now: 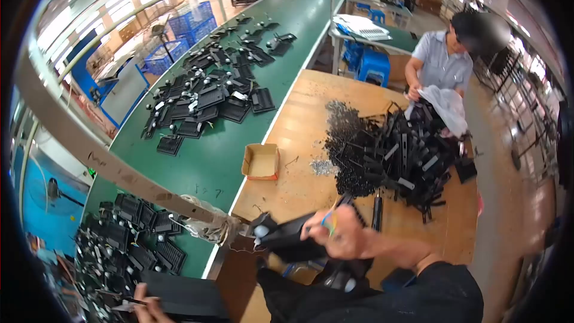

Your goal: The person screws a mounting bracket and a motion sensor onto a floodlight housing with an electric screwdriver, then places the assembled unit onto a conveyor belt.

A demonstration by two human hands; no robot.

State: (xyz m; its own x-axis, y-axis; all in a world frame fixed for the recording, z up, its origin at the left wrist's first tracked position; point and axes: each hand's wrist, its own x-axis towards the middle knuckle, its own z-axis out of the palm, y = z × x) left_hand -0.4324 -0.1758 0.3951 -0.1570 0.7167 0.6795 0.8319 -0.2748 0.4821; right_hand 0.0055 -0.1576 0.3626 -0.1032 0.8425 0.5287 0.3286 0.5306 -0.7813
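Over tabletop's (293,122) near edge: blk housing (288,238), long axis approx L–R, extends L from R hand (339,233), fingers curled on it; R hand nearer. L hand (150,311) well apart, lower L, at dk panel (190,296), grip unclear.

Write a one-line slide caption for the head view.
Right hand gripping a dark part, left hand a black panel, beside a green surface strewn with black assemblies.
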